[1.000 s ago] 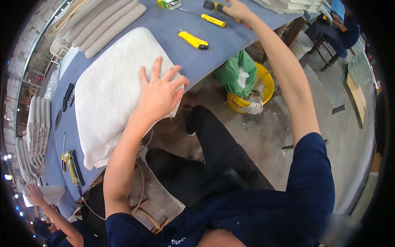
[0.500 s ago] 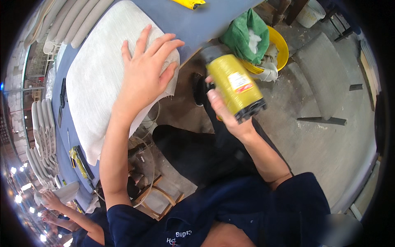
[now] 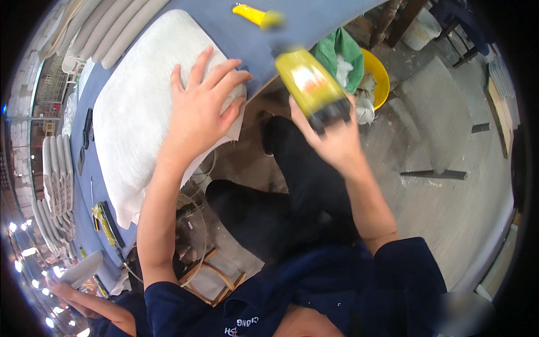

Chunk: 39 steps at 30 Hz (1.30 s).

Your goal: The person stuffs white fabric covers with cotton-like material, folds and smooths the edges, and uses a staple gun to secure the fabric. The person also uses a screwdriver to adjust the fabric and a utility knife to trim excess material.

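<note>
My left hand [image 3: 202,104] lies with spread fingers on a pale, fabric-covered seat pad [image 3: 135,101]. Loose, frayed cloth hangs from the pad's near edge, over the side of the table. In my right hand [image 3: 337,137] is a yellow heat gun [image 3: 310,81] with a black rear end, blurred by motion. Its dark front end points up and left, toward the table edge; the handle is hidden under the body. A yellow-handled tool [image 3: 250,13] lies on the blue table beyond the pad, its head blurred.
Stacked grey pads [image 3: 106,33] stand at the far left of the blue table [image 3: 236,48]. A staple gun [image 3: 105,222] with a hose lies near the left edge. Right of the table are a green sack [image 3: 345,48] and a yellow bucket [image 3: 384,78]. Another person's arm [image 3: 104,306] shows lower left.
The heat gun has swung up and slightly left, toward the table edge. My left hand stays spread on the pad. More of the yellow-handled tool shows.
</note>
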Each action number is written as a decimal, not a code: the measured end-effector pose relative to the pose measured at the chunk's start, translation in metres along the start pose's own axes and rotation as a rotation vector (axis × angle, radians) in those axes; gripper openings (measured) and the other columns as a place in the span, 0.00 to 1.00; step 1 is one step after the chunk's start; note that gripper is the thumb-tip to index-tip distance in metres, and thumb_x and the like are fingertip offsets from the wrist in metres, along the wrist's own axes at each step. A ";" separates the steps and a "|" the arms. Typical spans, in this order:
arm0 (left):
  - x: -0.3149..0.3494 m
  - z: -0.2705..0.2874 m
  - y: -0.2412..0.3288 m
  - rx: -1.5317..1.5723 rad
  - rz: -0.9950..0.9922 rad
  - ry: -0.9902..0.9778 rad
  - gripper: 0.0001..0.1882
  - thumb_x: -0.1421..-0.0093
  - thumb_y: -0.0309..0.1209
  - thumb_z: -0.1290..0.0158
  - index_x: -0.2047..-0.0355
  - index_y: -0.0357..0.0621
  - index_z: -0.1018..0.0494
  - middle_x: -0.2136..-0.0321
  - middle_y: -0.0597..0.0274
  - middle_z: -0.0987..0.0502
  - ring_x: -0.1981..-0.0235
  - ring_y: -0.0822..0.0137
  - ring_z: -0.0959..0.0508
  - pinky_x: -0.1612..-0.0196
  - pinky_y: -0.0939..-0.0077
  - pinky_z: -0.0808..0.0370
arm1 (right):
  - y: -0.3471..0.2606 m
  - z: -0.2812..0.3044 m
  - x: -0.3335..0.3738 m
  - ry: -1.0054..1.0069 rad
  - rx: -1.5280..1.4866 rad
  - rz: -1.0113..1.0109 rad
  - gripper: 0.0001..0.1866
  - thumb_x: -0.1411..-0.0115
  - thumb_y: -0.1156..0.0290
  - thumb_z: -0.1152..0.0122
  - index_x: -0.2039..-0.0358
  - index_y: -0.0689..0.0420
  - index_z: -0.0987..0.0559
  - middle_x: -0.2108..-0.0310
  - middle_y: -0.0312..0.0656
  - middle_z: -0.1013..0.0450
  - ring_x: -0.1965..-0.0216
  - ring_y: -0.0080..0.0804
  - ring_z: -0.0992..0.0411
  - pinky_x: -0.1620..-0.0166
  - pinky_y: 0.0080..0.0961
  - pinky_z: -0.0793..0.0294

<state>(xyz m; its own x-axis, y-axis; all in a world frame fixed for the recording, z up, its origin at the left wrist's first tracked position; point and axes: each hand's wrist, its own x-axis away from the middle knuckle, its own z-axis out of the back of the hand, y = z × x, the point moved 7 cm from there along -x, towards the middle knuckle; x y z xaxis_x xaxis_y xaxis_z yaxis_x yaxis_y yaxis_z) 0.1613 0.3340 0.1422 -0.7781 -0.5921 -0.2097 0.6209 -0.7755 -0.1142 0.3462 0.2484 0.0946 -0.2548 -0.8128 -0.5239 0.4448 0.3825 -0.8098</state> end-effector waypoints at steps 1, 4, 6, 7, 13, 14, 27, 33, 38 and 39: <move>0.001 0.002 -0.001 -0.009 0.005 0.001 0.24 0.36 0.34 0.39 0.40 0.61 0.25 0.32 0.68 0.28 0.22 0.50 0.43 0.28 0.23 0.51 | -0.004 0.008 -0.030 -0.014 0.136 0.033 0.28 0.50 0.74 0.27 0.46 0.62 0.21 0.63 0.54 0.17 0.63 0.45 0.15 0.56 0.37 0.17; 0.003 0.003 -0.003 0.038 0.022 0.033 0.26 0.37 0.37 0.38 0.38 0.60 0.26 0.32 0.66 0.29 0.23 0.51 0.42 0.27 0.25 0.51 | 0.008 0.019 -0.116 -0.035 0.558 -0.088 0.28 0.46 0.62 0.27 0.45 0.58 0.20 0.55 0.57 0.18 0.54 0.54 0.17 0.52 0.48 0.18; 0.003 0.005 -0.004 0.045 0.015 0.074 0.29 0.37 0.39 0.37 0.35 0.58 0.27 0.30 0.65 0.30 0.23 0.53 0.42 0.26 0.28 0.52 | 0.021 0.020 -0.172 0.001 0.787 0.033 0.30 0.41 0.53 0.29 0.42 0.55 0.23 0.55 0.56 0.17 0.53 0.57 0.18 0.50 0.54 0.21; 0.003 0.005 -0.005 0.055 0.024 0.080 0.29 0.37 0.40 0.37 0.35 0.58 0.28 0.30 0.65 0.30 0.23 0.54 0.42 0.25 0.29 0.52 | 0.030 0.019 -0.196 -0.039 0.818 -0.029 0.27 0.38 0.57 0.32 0.43 0.58 0.24 0.56 0.54 0.18 0.56 0.53 0.19 0.54 0.49 0.20; -0.001 0.009 -0.003 0.158 -0.007 0.181 0.32 0.41 0.43 0.34 0.37 0.56 0.27 0.30 0.62 0.31 0.23 0.52 0.42 0.25 0.34 0.49 | 0.109 0.020 -0.226 0.118 0.891 0.198 0.21 0.40 0.61 0.31 0.49 0.57 0.18 0.45 0.52 0.21 0.42 0.52 0.25 0.40 0.49 0.27; 0.007 0.015 -0.006 0.193 -0.007 0.182 0.33 0.42 0.43 0.33 0.36 0.56 0.27 0.29 0.60 0.32 0.22 0.51 0.43 0.24 0.36 0.49 | 0.085 0.014 -0.196 0.211 0.820 0.353 0.19 0.38 0.62 0.32 0.50 0.56 0.17 0.44 0.50 0.22 0.40 0.52 0.27 0.38 0.49 0.29; 0.030 0.025 0.003 0.205 0.030 0.082 0.34 0.46 0.29 0.38 0.35 0.55 0.24 0.30 0.56 0.30 0.24 0.46 0.38 0.24 0.44 0.44 | 0.017 -0.060 0.013 0.097 -0.312 -0.119 0.15 0.36 0.83 0.36 0.48 0.64 0.20 0.58 0.46 0.20 0.60 0.36 0.19 0.53 0.28 0.21; 0.000 0.014 -0.028 0.528 0.100 0.189 0.18 0.35 0.31 0.46 0.46 0.46 0.18 0.45 0.53 0.16 0.32 0.47 0.26 0.25 0.46 0.44 | 0.042 -0.085 0.004 0.001 -0.704 -0.442 0.07 0.29 0.82 0.45 0.55 0.62 0.19 0.64 0.35 0.22 0.63 0.19 0.27 0.56 0.20 0.27; 0.000 0.023 0.018 0.329 -0.033 0.129 0.24 0.43 0.33 0.38 0.44 0.48 0.20 0.34 0.51 0.25 0.28 0.44 0.32 0.24 0.42 0.46 | 0.047 -0.110 0.006 -0.017 -1.062 -0.736 0.10 0.25 0.78 0.56 0.57 0.56 0.24 0.63 0.29 0.29 0.61 0.15 0.34 0.56 0.16 0.34; 0.005 0.027 0.027 0.287 -0.041 0.147 0.26 0.45 0.32 0.36 0.44 0.48 0.20 0.31 0.50 0.27 0.27 0.43 0.33 0.24 0.41 0.47 | 0.045 -0.111 0.007 -0.015 -1.088 -0.755 0.10 0.25 0.78 0.57 0.58 0.56 0.24 0.64 0.29 0.30 0.61 0.15 0.35 0.56 0.16 0.34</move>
<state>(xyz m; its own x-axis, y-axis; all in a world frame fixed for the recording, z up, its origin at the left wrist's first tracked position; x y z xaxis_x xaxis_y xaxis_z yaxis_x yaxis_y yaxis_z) 0.1715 0.3038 0.1641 -0.7669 -0.5376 -0.3506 0.5212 -0.8404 0.1487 0.2690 0.3086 0.0253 -0.1215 -0.9821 0.1437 -0.7140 -0.0141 -0.7000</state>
